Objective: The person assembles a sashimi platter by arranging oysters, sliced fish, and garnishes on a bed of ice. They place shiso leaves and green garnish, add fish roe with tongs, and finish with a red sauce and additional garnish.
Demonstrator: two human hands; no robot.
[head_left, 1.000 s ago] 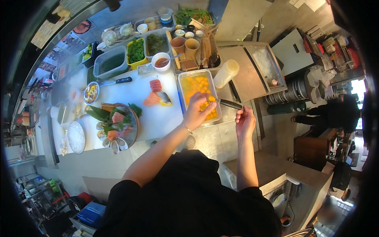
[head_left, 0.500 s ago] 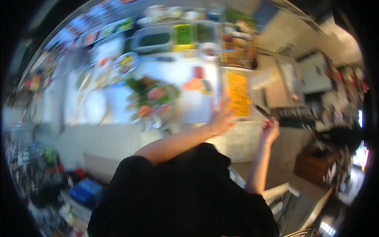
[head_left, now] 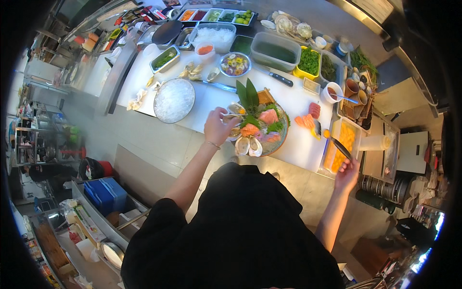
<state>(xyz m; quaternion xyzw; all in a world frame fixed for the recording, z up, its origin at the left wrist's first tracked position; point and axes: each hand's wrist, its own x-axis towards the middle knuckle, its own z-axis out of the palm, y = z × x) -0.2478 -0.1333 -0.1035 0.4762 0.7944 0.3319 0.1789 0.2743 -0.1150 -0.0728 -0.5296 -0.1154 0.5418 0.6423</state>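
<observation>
Orange-yellow yolk (head_left: 327, 133) sits at the tip of a dark-handled utensil (head_left: 342, 148), just off the ten o'clock rim of the yolk tub (head_left: 328, 168). One second ago, both hands met near that tub, the left fingers close to the yolk; now the left hand (head_left: 220, 127) is at the nine o'clock edge of the round platter (head_left: 280, 146), well away from it. The view has swung too, so the platter sits near its middle.

The right hand (head_left: 347, 174), at the tub's six o'clock, is closed around the handle's end (much as it was earlier), the tip pointing toward eleven. The left fingers are bent, thumb and fingertips slightly parted beside an oyster shell (head_left: 236, 108); I cannot tell whether they pinch it. Salmon slices (head_left: 304, 121) lie at the platter's three o'clock, between it and the tub.
</observation>
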